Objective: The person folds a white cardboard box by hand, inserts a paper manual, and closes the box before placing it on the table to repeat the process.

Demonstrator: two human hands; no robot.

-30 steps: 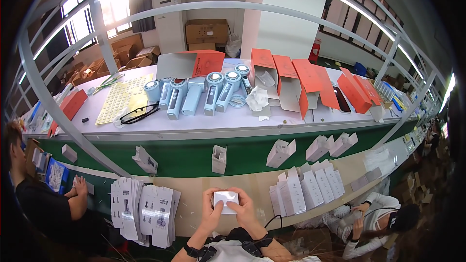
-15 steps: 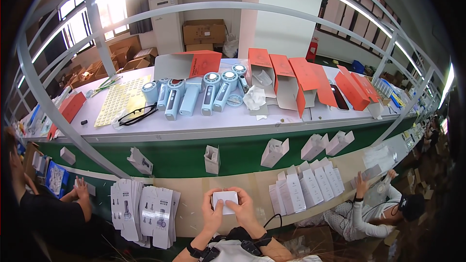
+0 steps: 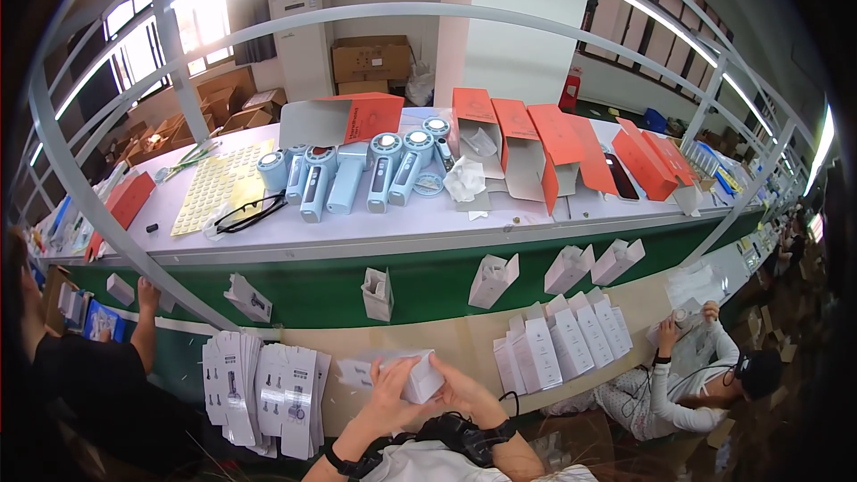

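White carton [image 3: 425, 381] was tilted between my two hands, above the beige bench [image 3: 473, 336] and close in front of my body; my left hand [image 3: 390, 395] lay part closed over its left side, and my right hand [image 3: 461, 390] was curled along its right side, fingers bent against it, so that both had hold of it; a blurred white flap [image 3: 355, 371] showed just left of my left hand, and I could not tell whether it belonged to the carton; two piles of flattened printed cartons [image 3: 228, 393] lay to my left; a row of upright white boxes [image 3: 544, 361] stood to my right; beyond the bench, open-topped cartons [image 3: 378, 296] stood spaced along the green belt [image 3: 437, 290]; past that, light-blue handheld devices [image 3: 344, 186] with round heads sat on the pale table [image 3: 344, 232], left of some opened red boxes [image 3: 555, 138] and a dark smartphone [image 3: 621, 178]; a co-worker in black [image 3: 94, 384] sat at my left.
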